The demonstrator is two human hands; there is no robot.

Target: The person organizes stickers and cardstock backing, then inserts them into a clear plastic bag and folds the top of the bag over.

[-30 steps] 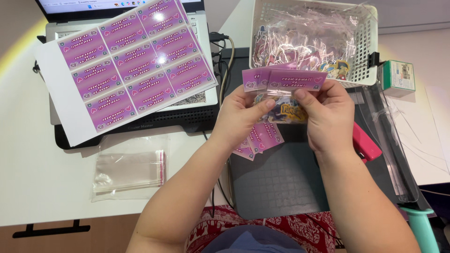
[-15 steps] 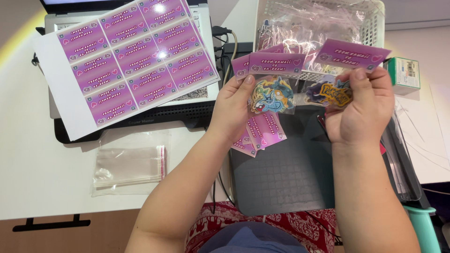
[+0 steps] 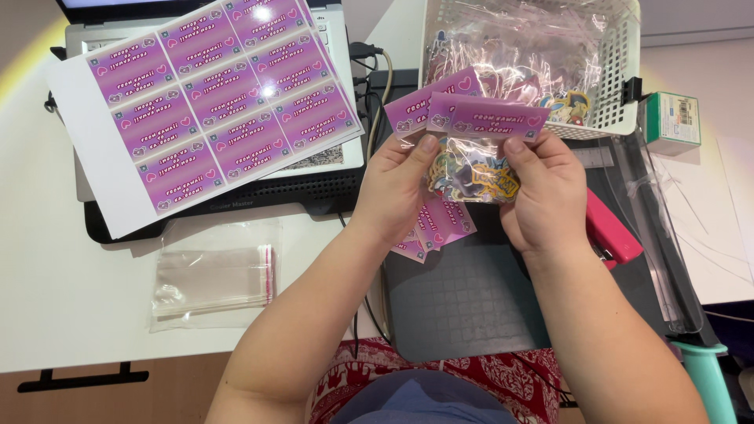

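- Head view showed your left hand [image 3: 400, 188] pinching the left edge of a small clear sticker packet [image 3: 471, 169] topped with a purple header card, thumb on the front.
- Your right hand [image 3: 550, 188] gripped the packet's right side, thumb pressed just under the header card [image 3: 487, 118], so both hands were closed on the same packet.
- You held that packet up above the dark grey cutting mat [image 3: 471, 298], just in front of the white basket [image 3: 605, 71].
- A second purple card [image 3: 416, 106] stuck out behind the first one, toward your left hand; I could not tell whether it belonged to another packet.
- Loose purple labels [image 3: 440, 228] lay on the mat under your left hand, partly hidden by your wrist.
- The basket behind your hands was full of clear bags with colourful stickers inside.
- To your left, a white sheet of purple labels [image 3: 212, 94] rested tilted over a laptop [image 3: 330, 165].
- A small stack of clear sleeves [image 3: 212, 279] lay on the white table [image 3: 71, 314], well apart from your left forearm.
- A pink stapler [image 3: 613, 232] sat just beside your right wrist, on the paper trimmer [image 3: 652, 259].
- A small green and white box [image 3: 671, 118] stood to the right of the basket.
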